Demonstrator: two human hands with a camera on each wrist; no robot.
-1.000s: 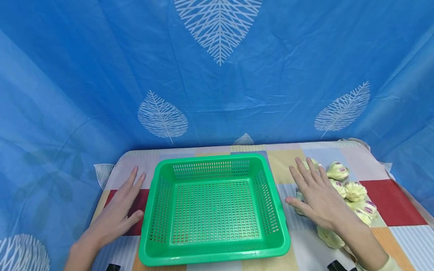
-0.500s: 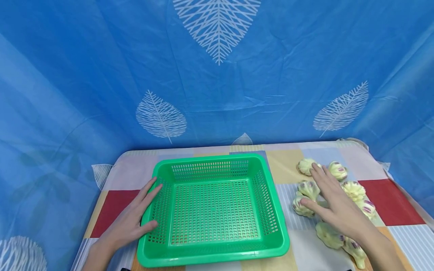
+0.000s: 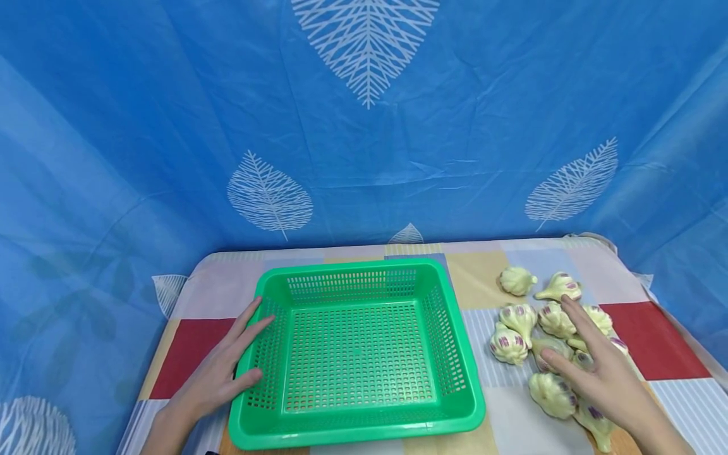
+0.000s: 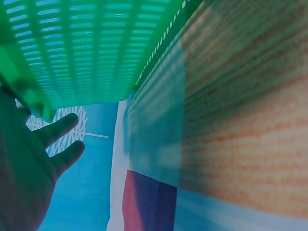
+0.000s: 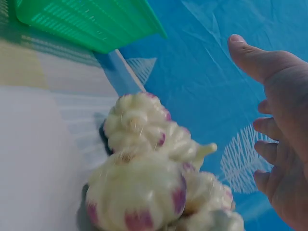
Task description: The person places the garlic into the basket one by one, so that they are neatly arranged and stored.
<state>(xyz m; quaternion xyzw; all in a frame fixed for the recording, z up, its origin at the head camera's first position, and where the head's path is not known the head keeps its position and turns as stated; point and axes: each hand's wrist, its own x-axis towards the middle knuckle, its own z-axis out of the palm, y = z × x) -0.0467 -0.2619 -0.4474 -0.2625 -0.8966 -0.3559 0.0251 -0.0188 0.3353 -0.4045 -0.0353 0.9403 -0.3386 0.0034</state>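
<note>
In the head view, a green plastic basket (image 3: 358,360) with slotted walls sits in the middle of the table. My left hand (image 3: 213,373) is at its left rim, fingers spread, with fingertips and thumb overlapping that rim. From the left wrist, the hand (image 4: 29,163) shows beside the basket wall (image 4: 91,53). Several garlic bulbs, pale with purple streaks, lie in a loose group right of the basket; one bulb (image 3: 508,344) lies at the near-basket side. Over the right part of the group hovers my right hand (image 3: 603,373), thumb apart, holding nothing. The right wrist view has bulbs (image 5: 137,192) below that hand (image 5: 288,130).
A patchwork-patterned cloth (image 3: 472,272) covers the table. Behind it and at the sides hangs a blue sheet (image 3: 364,177) with white leaf prints. A lone garlic bulb (image 3: 516,280) lies toward the table's back, right of the basket.
My left hand has moved right to the basket's left rim, then stayed there. The right hand has shifted right and toward me, uncovering more of the garlic. The basket stays in place.
</note>
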